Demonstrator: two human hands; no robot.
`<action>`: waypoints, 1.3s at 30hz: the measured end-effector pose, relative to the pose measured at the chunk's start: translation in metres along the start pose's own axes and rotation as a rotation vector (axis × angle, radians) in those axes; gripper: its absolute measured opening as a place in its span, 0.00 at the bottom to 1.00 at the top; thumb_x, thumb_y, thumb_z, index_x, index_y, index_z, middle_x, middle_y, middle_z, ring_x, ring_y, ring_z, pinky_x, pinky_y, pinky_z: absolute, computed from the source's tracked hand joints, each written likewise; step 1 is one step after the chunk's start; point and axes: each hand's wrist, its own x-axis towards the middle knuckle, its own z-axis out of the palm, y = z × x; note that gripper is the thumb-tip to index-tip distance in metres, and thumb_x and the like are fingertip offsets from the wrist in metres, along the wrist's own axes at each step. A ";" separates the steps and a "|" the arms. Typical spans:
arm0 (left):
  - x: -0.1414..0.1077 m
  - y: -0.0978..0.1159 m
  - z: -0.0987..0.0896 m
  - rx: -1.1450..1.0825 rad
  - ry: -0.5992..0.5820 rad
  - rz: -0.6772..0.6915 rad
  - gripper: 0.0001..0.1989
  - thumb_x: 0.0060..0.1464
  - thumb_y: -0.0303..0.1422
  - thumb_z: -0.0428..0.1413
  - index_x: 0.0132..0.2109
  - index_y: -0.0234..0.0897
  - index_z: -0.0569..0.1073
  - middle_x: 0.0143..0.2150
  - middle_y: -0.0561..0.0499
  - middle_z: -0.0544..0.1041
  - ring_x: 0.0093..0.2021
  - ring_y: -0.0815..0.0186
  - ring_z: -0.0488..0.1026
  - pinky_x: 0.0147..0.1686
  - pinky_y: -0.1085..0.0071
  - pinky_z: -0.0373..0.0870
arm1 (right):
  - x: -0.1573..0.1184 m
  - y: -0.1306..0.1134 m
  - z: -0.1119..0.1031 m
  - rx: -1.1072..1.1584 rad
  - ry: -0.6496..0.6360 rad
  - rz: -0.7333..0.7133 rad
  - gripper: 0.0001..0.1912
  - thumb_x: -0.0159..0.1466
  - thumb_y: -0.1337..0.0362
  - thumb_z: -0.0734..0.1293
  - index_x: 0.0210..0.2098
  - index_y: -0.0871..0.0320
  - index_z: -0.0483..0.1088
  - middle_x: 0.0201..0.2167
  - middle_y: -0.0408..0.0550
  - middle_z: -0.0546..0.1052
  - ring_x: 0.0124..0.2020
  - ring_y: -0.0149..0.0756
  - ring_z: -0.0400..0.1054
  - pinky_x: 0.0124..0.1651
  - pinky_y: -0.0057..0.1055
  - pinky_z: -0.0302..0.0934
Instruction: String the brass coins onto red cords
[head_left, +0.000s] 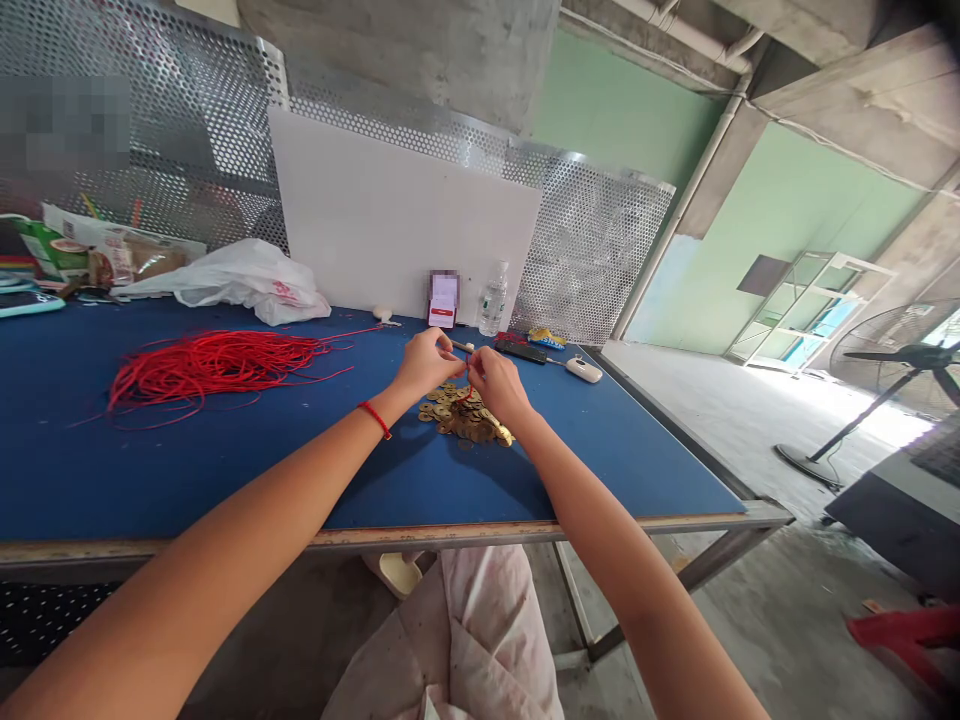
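Both hands are raised close together over a pile of brass-coloured coins (pixel 457 415) on the blue table. My left hand (pixel 426 362) has its thumb and fingers pinched near a thin stick-like piece and a short red cord (pixel 468 385). My right hand (pixel 495 382) is also closed, its fingertips at the same red cord, which hangs down toward the coins. What exactly sits between the left fingertips is too small to tell. A gold-coloured piece (pixel 499 432) lies at the pile's right edge, below my right hand.
A heap of red cords (pixel 214 370) and a white plastic bag (pixel 244 280) are on the left. Behind the hands stand a phone (pixel 443 300) and a bottle (pixel 493 300). A black device (pixel 523 351) and a white one (pixel 583 370) lie at right.
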 end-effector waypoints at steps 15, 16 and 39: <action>-0.006 0.005 0.004 0.098 0.098 0.193 0.12 0.36 0.29 0.59 0.28 0.40 0.61 0.25 0.54 0.75 0.29 0.63 0.74 0.31 0.69 0.67 | 0.001 -0.001 -0.003 0.180 0.068 0.047 0.04 0.61 0.67 0.59 0.31 0.57 0.64 0.28 0.43 0.73 0.30 0.32 0.65 0.35 0.27 0.55; -0.006 0.005 0.004 0.100 0.103 0.216 0.12 0.36 0.29 0.59 0.28 0.40 0.61 0.25 0.54 0.75 0.29 0.63 0.74 0.31 0.69 0.67 | 0.001 -0.001 -0.003 0.178 0.072 0.051 0.04 0.61 0.66 0.59 0.31 0.57 0.64 0.27 0.43 0.73 0.30 0.33 0.65 0.35 0.28 0.55; -0.004 0.010 -0.004 -0.100 -0.050 0.336 0.11 0.41 0.29 0.58 0.31 0.39 0.62 0.28 0.54 0.74 0.29 0.67 0.72 0.33 0.69 0.70 | 0.003 -0.005 -0.001 0.627 0.090 0.129 0.06 0.61 0.61 0.61 0.30 0.56 0.62 0.27 0.43 0.72 0.30 0.33 0.70 0.36 0.31 0.63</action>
